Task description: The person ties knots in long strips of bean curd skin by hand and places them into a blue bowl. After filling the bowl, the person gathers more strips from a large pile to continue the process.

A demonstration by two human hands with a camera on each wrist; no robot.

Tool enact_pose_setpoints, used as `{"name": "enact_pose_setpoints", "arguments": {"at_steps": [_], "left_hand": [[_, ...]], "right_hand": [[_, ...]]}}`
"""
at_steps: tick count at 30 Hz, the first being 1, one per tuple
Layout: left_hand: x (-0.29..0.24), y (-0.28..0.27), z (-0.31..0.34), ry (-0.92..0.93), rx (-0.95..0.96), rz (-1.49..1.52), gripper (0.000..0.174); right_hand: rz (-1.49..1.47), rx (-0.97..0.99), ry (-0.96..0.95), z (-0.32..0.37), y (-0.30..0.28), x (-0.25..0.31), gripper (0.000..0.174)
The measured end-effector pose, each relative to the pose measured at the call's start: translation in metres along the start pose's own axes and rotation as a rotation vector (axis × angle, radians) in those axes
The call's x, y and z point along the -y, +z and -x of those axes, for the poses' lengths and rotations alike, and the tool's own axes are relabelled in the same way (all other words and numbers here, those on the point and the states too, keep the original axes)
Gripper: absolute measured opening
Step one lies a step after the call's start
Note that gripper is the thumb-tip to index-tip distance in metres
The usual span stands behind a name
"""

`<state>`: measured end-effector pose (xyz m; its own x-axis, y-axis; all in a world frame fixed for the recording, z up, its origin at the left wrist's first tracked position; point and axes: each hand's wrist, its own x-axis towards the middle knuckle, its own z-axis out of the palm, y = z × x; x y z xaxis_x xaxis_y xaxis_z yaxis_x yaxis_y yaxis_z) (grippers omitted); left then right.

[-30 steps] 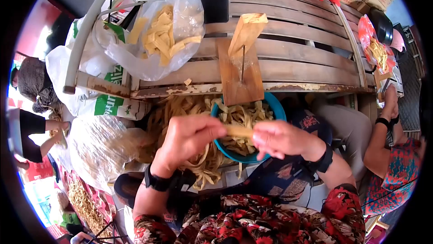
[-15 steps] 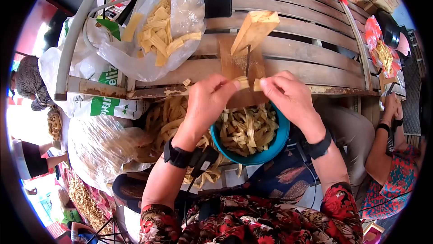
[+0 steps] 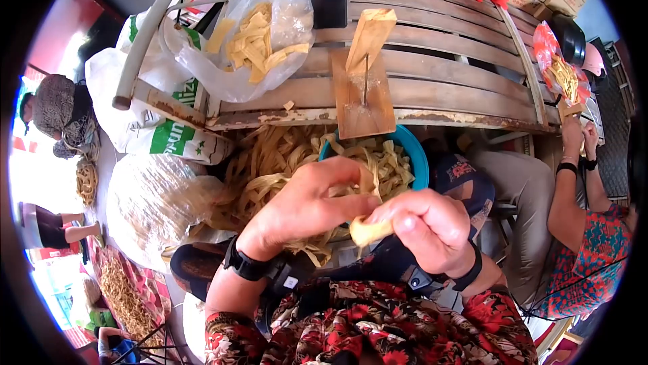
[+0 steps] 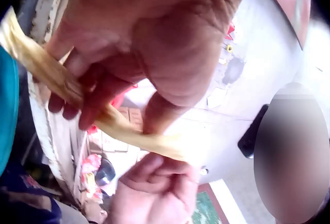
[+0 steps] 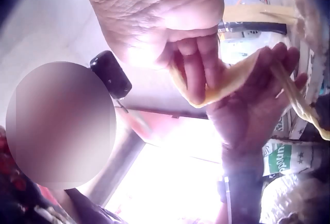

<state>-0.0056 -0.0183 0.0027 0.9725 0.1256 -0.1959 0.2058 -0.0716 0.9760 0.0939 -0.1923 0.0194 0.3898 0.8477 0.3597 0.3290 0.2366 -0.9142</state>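
Observation:
A pale yellow, flat dried plant strip (image 3: 370,230) runs between the two hands in front of the body. My left hand (image 3: 307,199) holds it between thumb and fingers; in the left wrist view the strip (image 4: 121,128) passes between the fingers and trails past them toward the basin. With curled fingers my right hand (image 3: 432,226) pinches the other end. There the strip bends in a loop round the fingertips, as the right wrist view shows. Below the hands stands a teal basin (image 3: 420,162) heaped with similar strips (image 3: 395,162), partly hidden by the left hand.
A wooden stand (image 3: 364,118) with a metal rod and an upright block sits at the slatted bench's edge. Left of it lies a plastic bag (image 3: 297,14) of folded strips. Loose strips (image 3: 260,162) pile beside the basin. Another person's arm (image 3: 567,196) shows at right.
The hands have come back from over the wooden stand toward the body and lower. The strip, stretched straight between them a second ago, now bends round the right fingertips.

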Motion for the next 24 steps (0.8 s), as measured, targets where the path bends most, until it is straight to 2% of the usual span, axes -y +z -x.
{"name": "enact_pose_setpoints", "arguments": {"at_steps": [2,4,6,7,8,9,10,13,14,16,17,18,19,20,22,24], "left_hand": [[-0.001,0.005,0.008,0.093,-0.202,-0.283,0.010],[-0.005,0.007,0.015,-0.015,-0.193,-0.008,0.009],[-0.006,0.014,0.019,-0.092,-0.153,0.398,0.016],[-0.007,0.018,0.020,-0.130,-0.135,0.599,0.019],[-0.003,0.022,0.018,-0.043,-0.107,0.667,0.028],[-0.005,0.025,0.016,-0.067,-0.113,0.688,0.026],[-0.007,0.026,0.015,-0.090,-0.117,0.709,0.024],[0.007,0.025,0.015,-0.025,-0.250,0.430,0.020],[0.012,0.025,0.013,0.017,-0.290,0.293,0.019],[0.018,0.030,0.011,0.083,-0.373,0.017,0.017],[0.016,0.034,0.011,0.083,-0.372,0.030,0.017],[0.015,0.037,0.012,0.163,-0.326,0.048,0.020],[0.017,0.038,0.014,0.152,-0.306,0.212,0.021],[0.019,0.040,0.015,0.139,-0.286,0.377,0.023],[0.020,0.030,0.016,0.012,-0.290,0.617,0.021],[0.023,0.032,0.016,-0.070,-0.233,0.882,0.020]], "right_hand": [[0.034,-0.170,0.156,0.007,0.005,-0.012,0.014],[0.037,-0.241,0.324,0.011,0.007,-0.030,0.017],[-0.161,-0.215,0.455,0.010,0.010,-0.038,0.017],[-0.271,-0.187,0.436,0.011,0.014,-0.041,0.016],[-0.382,-0.158,0.418,0.011,0.018,-0.043,0.016],[-0.514,-0.137,0.445,0.014,0.021,-0.045,0.014],[-0.467,-0.194,0.402,0.013,0.025,-0.047,0.014],[-0.361,-0.332,0.327,0.011,0.025,-0.048,0.018],[-0.343,-0.301,0.350,0.014,0.017,-0.037,0.031],[-0.242,-0.188,0.376,0.012,0.017,-0.020,0.043],[-0.276,-0.229,0.405,0.014,0.020,-0.021,0.044],[-0.307,-0.273,0.428,0.015,0.022,-0.025,0.045],[-0.335,-0.314,0.454,0.016,0.022,-0.027,0.046],[-0.643,-0.299,0.622,0.018,0.011,-0.028,0.047],[-1.017,-0.230,0.698,0.016,0.009,-0.016,0.050],[-1.063,-0.161,0.664,0.016,0.008,-0.015,0.051]]}}
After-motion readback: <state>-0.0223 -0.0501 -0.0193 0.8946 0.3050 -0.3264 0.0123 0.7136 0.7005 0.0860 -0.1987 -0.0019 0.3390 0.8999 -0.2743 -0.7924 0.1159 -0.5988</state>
